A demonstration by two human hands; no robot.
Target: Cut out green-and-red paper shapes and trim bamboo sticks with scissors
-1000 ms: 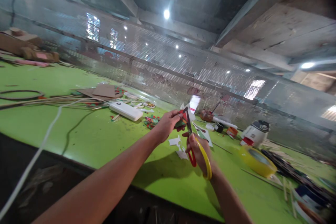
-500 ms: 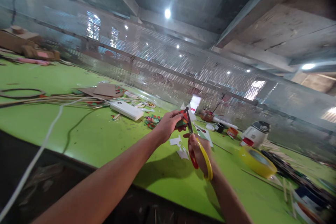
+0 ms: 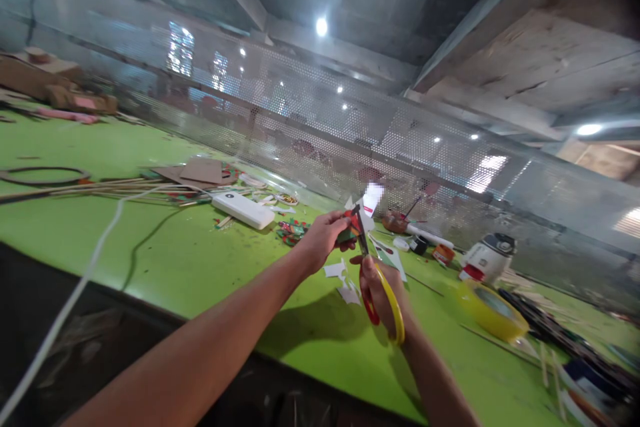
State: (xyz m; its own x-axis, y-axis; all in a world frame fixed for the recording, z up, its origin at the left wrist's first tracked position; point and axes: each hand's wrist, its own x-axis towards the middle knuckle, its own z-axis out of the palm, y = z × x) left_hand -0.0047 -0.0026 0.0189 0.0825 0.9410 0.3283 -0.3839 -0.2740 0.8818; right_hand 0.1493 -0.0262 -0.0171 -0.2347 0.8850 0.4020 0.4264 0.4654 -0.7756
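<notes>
My left hand (image 3: 324,235) pinches a small piece of printed paper (image 3: 350,230), red and green with white edges. The fingers of my right hand (image 3: 386,288) are wrapped round the yellow and red handles of a pair of scissors (image 3: 399,310). Its dark blades point up and away from me and lie against the paper, close to my left fingertips. White paper scraps (image 3: 345,283) lie on the green table below the hands. Left of my left hand is a small heap of red and green cut pieces (image 3: 291,232).
A white power bank (image 3: 243,210) with a trailing cable (image 3: 95,253) lies to the left beside thin sticks (image 3: 115,187) and cardboard (image 3: 200,172). On the right are yellow tape (image 3: 493,310), a white and black container (image 3: 490,257) and small pots (image 3: 443,254). A perforated screen (image 3: 300,123) stands behind.
Both hands, the paper and the scissors stay in nearly the same place. The whole view has shifted very slightly.
</notes>
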